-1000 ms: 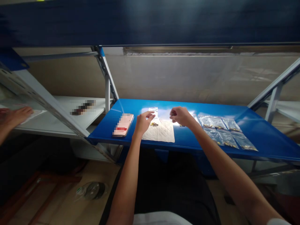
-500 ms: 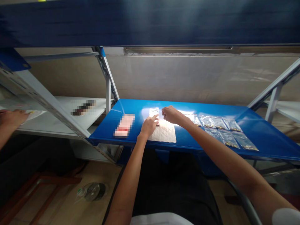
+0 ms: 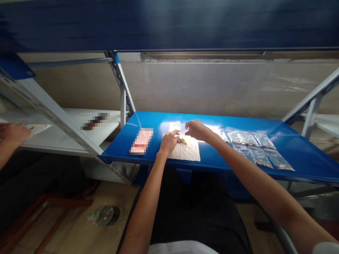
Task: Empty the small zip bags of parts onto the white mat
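The small brass-coloured parts [image 3: 182, 140] lie on the cream cloth [image 3: 185, 151] at the bench's [image 3: 304, 155] front, just right of the left hand's fingertips and below the right hand. A clear plastic bag [image 3: 174, 125] lies beyond the left hand. The left hand [image 3: 170, 141] is low over the cloth's left edge, fingers slightly bent and apart; whether they pinch anything cannot be told. The right hand [image 3: 196, 130] reaches in from the right, fingers curled toward the thumb, its grip unclear.

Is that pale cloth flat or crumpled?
Flat, where it shows: the pale cloth lies against the blue table, its near edge fairly straight.
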Motion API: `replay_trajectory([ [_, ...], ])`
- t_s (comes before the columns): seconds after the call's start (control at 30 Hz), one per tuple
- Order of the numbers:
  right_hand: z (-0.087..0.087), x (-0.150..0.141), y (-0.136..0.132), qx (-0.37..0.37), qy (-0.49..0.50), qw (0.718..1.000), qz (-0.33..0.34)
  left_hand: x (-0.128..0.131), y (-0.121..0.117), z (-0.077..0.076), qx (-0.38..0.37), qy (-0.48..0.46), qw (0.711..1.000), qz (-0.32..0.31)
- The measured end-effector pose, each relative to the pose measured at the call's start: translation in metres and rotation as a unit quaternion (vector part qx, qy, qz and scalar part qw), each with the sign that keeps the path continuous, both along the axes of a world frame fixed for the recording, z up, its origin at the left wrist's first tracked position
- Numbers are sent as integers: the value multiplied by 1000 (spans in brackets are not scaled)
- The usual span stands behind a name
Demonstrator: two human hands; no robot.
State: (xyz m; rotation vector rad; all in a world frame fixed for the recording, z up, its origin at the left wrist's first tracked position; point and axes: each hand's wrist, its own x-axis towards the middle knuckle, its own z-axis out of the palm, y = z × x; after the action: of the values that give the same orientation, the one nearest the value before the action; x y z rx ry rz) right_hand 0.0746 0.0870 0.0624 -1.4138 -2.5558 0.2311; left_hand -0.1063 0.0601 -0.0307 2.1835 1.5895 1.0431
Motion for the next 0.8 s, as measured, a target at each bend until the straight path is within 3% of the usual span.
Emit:
replay_trajectory([
  [0.2, 4, 12, -5, -78, 87, 992, -54, 2, 4, 2, 13, -16, 1000, -15],
  [0.33, -3, 34, -4, -127, 223, 961, -106, 2, 1, 7, 25, -27, 999, -7],
  [0.4, -11, 46, -5, -160, 348, 914, -131, 3, -4, 10, 35, -45, 998, 13],
  [0.5, -29, 54, -10, -188, 537, 808, -152, 9, -10, 15, 34, -105, 993, 37],
  [0.63, -53, 38, -21, -198, 680, 689, -153, 29, -5, 16, -74, -272, 960, -5],
  [0.73, -63, 24, -27, -211, 708, 658, -148, 43, 15, 19, -135, -375, 916, -46],
  [0.8, -64, 22, -26, -217, 704, 659, -154, 45, 34, 25, -140, -367, 918, -60],
])
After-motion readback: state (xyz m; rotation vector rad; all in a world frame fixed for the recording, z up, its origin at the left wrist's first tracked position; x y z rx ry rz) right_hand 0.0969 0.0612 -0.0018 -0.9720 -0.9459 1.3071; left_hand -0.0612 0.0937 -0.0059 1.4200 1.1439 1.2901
